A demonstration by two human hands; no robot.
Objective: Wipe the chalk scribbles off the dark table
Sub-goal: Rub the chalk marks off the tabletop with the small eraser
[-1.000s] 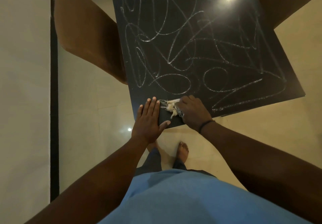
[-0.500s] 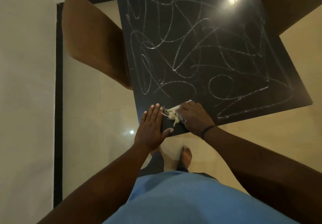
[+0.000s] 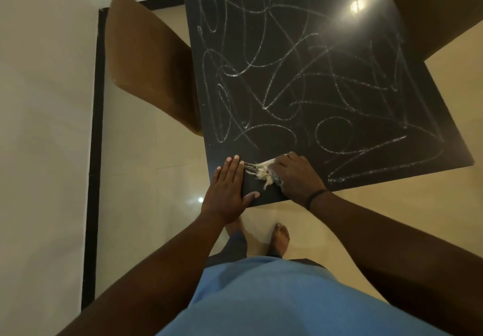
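Note:
White chalk scribbles (image 3: 300, 87) cover most of the dark table (image 3: 261, 8). My right hand (image 3: 298, 176) grips a frayed pale cloth (image 3: 262, 172) and presses it on the table's near corner. The cloth's loose threads stick out to the left of my fingers. My left hand (image 3: 228, 189) lies flat, fingers straight, on the table's near left edge, just left of the cloth. The strip of table between my hands shows no chalk.
A brown chair (image 3: 149, 63) stands against the table's left side, and another brown chair (image 3: 433, 8) is at the far right. A pale wall (image 3: 44, 126) runs close on the left. My bare feet (image 3: 281, 239) stand on the tiled floor below the table corner.
The view has shifted so the table and hands sit lower and further right in the frame. My right hand has edged slightly right and away with the cloth. My left hand stays flat.

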